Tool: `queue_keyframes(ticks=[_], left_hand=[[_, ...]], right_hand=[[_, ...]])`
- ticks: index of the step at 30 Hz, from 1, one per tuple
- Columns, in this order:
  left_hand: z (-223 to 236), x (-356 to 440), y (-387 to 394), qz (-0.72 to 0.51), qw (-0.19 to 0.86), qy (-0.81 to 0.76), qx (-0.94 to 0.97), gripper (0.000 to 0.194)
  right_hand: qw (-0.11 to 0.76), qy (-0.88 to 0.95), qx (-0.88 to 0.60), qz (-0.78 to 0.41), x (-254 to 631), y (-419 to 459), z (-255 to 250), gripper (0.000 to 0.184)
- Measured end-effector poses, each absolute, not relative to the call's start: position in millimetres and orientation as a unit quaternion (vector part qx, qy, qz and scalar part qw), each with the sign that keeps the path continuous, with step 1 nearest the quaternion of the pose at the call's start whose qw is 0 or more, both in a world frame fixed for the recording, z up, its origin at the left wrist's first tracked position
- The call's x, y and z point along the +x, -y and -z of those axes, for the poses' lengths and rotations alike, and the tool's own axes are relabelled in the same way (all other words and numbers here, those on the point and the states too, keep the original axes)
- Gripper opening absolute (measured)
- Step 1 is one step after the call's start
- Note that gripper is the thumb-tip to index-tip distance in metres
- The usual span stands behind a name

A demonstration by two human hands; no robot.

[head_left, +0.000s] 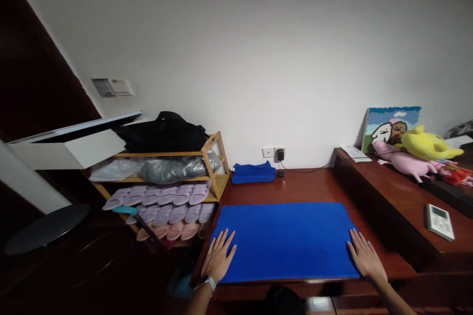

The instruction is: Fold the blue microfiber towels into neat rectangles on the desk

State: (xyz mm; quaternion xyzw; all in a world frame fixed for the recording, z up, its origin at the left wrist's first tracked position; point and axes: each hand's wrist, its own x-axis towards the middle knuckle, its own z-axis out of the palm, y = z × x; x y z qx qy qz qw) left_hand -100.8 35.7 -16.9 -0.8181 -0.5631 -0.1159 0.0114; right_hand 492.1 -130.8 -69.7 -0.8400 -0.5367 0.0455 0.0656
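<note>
The bare left hand [218, 260] and right hand [367, 257], fingers spread and empty, lay at opposite ends of a blue rectangular cloth [290, 243] that uneven pressure could crease.

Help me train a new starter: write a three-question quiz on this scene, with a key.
1. Where is the right hand?
A) on the black bag
B) at the right edge of the spread blue cloth
C) on the yellow plush toy

2. True or false: the folded blue cloth lies nearer the wall than the spread blue cloth does.

3. Which hand has a band at its wrist?

Key: 1. B; 2. True; 3. The left hand.
</note>
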Motion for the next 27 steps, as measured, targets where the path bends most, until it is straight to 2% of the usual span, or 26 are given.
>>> queue_keyframes(ticks=[27], left_hand=[[11.6,-99.4,-34.9,0.108,0.002,0.566,-0.818,0.055]], right_hand=[[0.067,0.533,-0.842,-0.036,489.4,130.8,67.4,0.081]])
